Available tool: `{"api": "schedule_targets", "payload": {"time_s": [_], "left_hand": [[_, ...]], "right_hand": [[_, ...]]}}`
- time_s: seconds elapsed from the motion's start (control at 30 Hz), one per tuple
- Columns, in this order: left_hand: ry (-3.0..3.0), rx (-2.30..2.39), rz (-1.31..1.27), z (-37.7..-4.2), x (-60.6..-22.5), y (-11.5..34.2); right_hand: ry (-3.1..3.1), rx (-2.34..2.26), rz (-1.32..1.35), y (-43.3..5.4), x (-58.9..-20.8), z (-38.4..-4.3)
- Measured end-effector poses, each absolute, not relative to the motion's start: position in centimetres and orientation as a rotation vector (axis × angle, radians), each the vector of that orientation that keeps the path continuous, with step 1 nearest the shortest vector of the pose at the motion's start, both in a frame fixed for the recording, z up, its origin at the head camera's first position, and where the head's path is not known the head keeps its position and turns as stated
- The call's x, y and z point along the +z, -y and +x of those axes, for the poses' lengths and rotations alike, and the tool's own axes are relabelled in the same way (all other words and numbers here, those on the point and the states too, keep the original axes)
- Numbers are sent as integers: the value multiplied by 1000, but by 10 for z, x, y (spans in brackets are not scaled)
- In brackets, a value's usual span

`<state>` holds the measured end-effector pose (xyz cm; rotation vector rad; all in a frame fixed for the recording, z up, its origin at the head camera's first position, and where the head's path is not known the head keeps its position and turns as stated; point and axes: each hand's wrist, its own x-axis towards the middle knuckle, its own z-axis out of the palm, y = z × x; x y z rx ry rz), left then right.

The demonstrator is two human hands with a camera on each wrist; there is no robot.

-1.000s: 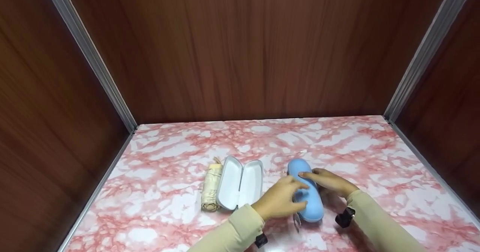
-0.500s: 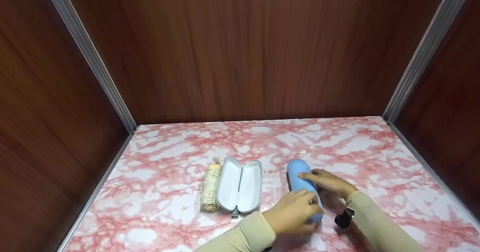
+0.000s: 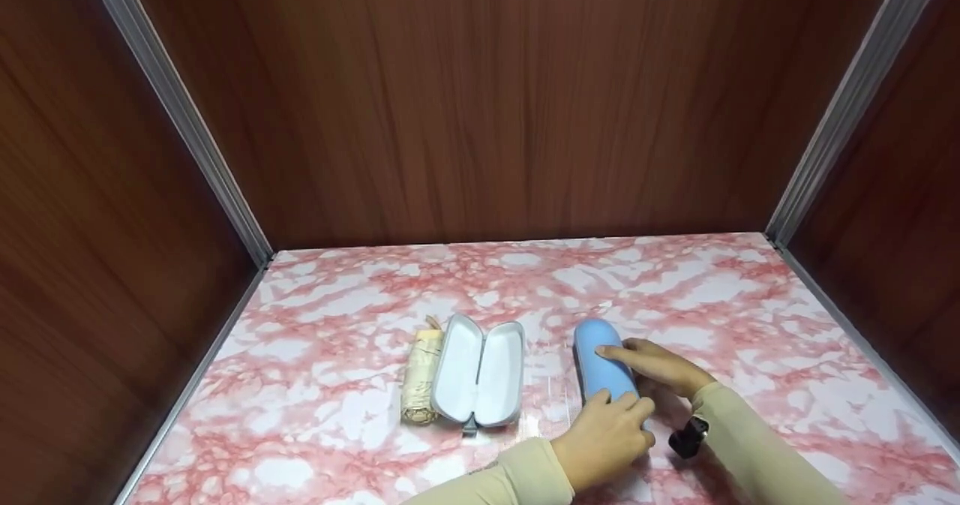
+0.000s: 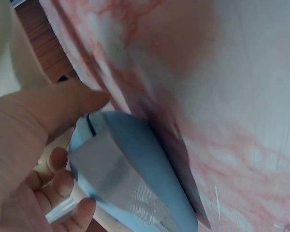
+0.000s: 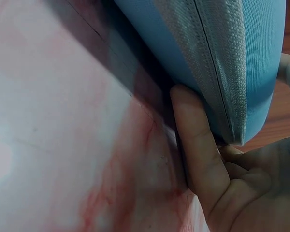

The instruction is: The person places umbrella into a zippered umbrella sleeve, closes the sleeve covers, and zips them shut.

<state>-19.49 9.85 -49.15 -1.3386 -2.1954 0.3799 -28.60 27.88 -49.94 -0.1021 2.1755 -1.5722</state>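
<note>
A light blue zippered glasses case (image 3: 602, 362) lies lengthwise on the table, right of centre. My right hand (image 3: 660, 362) holds it from the right side, thumb on top; the right wrist view shows a finger (image 5: 195, 140) low along its side, beside the grey zipper band (image 5: 208, 63). At the near end my left hand (image 3: 606, 436) covers the case. The left wrist view shows its thumb (image 4: 82, 101) at that end and curled fingers (image 4: 79, 212) on the other side, with a grey band (image 4: 116, 171) between. The zipper pull is hidden.
Left of the hands, a glasses case (image 3: 501, 374) with a white inside stands open. A cream rolled bundle (image 3: 422, 377) with a cord, resembling a folded umbrella, lies against it. Dark wood panels (image 3: 480, 100) enclose the red-and-white marbled table (image 3: 337, 295).
My left hand has moved along the blue case toward its near end and curled around it there. The right hand has stayed on the case, and the open case has not moved.
</note>
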Motion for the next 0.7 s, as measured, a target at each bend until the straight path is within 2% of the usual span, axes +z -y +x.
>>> {"api": "schedule_targets", "payload": {"time_s": [0.7], "left_hand": [[2115,523,-1231,-178,-499,-112]], "right_hand": [[-2204,-1540,-46,-280,-498,-284]]}}
